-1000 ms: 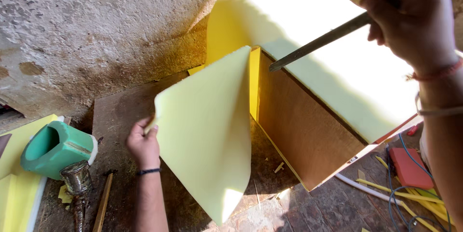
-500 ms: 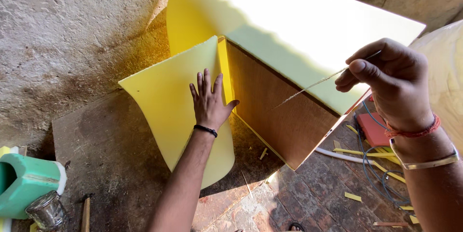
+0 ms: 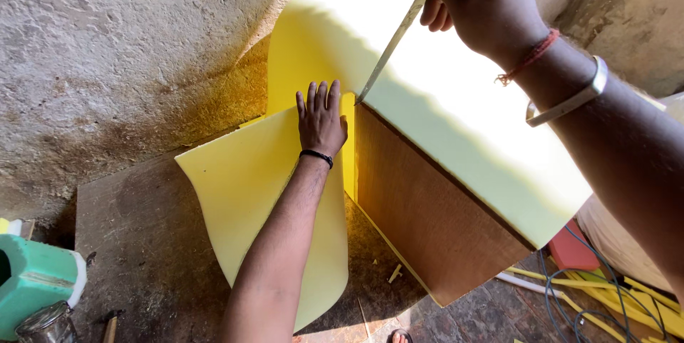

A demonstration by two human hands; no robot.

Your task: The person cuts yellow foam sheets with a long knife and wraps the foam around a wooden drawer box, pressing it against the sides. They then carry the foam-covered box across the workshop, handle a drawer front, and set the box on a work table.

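My left hand (image 3: 320,118) lies flat, fingers spread, on a loose flap of yellow foam sheet (image 3: 256,186), pressing it against the side of a brown wooden box (image 3: 434,222). More yellow foam (image 3: 463,122) covers the box's top. My right hand (image 3: 477,1) grips a long thin metal blade (image 3: 388,47), whose tip rests at the box's upper corner, just right of my left fingers. A black band circles my left wrist; a red thread and a metal bangle sit on my right.
A rough plaster wall (image 3: 128,51) stands behind. A green container (image 3: 35,279) and a metal can (image 3: 46,325) sit at the lower left on a dark board (image 3: 142,243). Yellow foam strips, a red object (image 3: 570,250) and cables (image 3: 570,293) lie at the lower right.
My left hand went from holding the flap's edge to pressing flat on it against the box. My right hand rose and brought the blade tip to the box's upper corner.
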